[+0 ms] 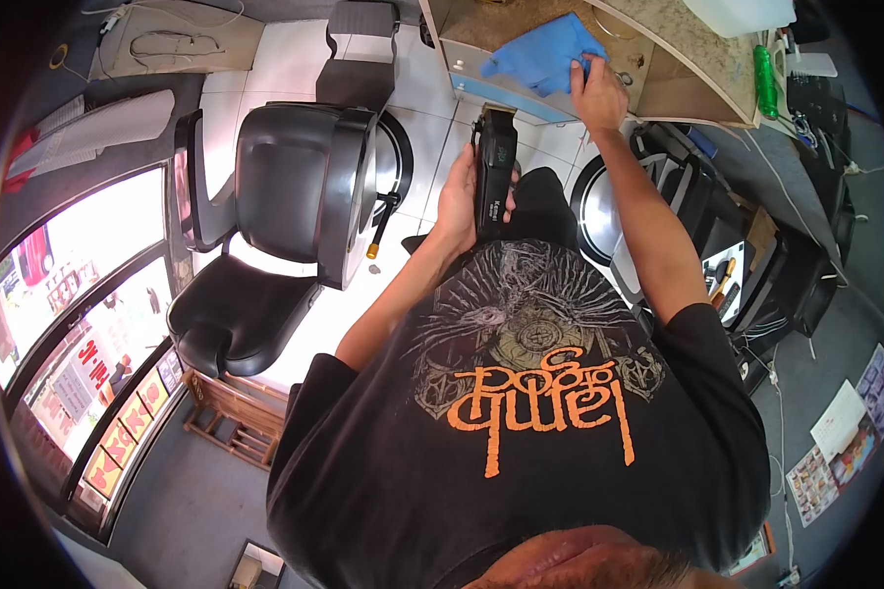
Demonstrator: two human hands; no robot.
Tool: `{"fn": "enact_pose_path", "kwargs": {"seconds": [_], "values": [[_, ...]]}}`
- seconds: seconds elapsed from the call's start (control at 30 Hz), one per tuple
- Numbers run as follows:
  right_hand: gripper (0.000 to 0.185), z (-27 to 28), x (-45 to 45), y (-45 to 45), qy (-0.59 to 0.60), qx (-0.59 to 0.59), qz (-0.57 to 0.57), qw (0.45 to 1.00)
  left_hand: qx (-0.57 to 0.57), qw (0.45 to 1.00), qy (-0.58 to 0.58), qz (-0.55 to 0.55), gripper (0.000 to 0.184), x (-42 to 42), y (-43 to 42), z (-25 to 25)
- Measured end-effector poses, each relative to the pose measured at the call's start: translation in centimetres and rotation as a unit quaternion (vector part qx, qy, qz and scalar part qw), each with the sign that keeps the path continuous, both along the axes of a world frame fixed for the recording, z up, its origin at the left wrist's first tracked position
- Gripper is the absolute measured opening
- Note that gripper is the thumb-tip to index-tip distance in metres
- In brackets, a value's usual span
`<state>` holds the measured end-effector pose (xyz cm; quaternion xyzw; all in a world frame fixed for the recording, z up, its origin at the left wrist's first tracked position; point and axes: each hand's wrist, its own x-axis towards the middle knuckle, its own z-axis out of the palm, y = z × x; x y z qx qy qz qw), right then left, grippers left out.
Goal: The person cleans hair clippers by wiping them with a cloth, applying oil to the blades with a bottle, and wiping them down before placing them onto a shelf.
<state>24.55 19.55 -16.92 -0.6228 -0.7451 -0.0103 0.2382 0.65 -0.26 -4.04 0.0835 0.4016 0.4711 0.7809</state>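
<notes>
My left hand [457, 201] is closed around a black hair clipper [496, 172], which stands upright with its blade end pointing away from me. Small green marks show on the clipper's body. Out ahead and to the right, my right hand [602, 101] pinches the edge of a blue cloth [545, 54]. The cloth lies spread over the front part of a wooden cabinet [648, 29], above its light blue drawer front. Part of my right fingers is hidden against the cloth.
A black barber chair [295, 187] stands on the white tiled floor to my left. More black chair parts [678, 177] are at my right, near a mirror [725, 280]. A green bottle [765, 83] lies by the counter edge. Cables hang along the right wall.
</notes>
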Motion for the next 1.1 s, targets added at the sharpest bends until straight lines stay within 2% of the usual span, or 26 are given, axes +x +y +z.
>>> {"fn": "enact_pose_path", "kwargs": {"seconds": [0.13, 0.27, 0.47, 0.57, 0.67, 0.77, 0.97, 1.1], "values": [[0.03, -0.1, 0.1, 0.1, -0.005, 0.017, 0.0, 1.0, 0.0, 0.998, 0.048, 0.033, 0.072, 0.2, -0.1, -0.7], [0.028, -0.5, 0.3, 0.2, -0.003, 0.034, 0.006, 0.999, 0.012, 0.993, 0.116, 0.009, 0.076, -0.1, -0.1, -0.8], [0.027, -0.4, 0.0, 0.1, -0.019, 0.043, -0.008, 0.999, 0.004, 0.999, 0.023, 0.028, 0.064, -0.3, 0.3, -0.6], [0.026, -0.6, 0.1, 0.1, -0.029, 0.033, -0.012, 0.999, -0.006, 0.999, 0.019, 0.041, 0.058, -0.3, 0.0, -1.2], [0.025, -0.5, 0.0, 0.1, -0.028, 0.034, -0.009, 0.999, 0.02, 0.999, 0.013, 0.035, 0.065, -0.6, -0.1, -1.1], [0.025, -0.9, 0.1, 0.3, -0.024, 0.048, -0.005, 0.999, -0.006, 0.998, 0.03, 0.048, 0.063, -0.6, 0.0, 0.3], [0.024, -0.5, 0.1, 0.1, -0.012, 0.048, 0.005, 0.999, -0.017, 0.995, 0.095, -0.02, 0.062, -0.7, 0.1, 0.0], [0.024, -0.2, -0.1, 0.5, -0.015, 0.034, 0.001, 0.999, -0.009, 0.995, 0.094, -0.024, 0.064, -0.2, 0.7, 0.5]]}}
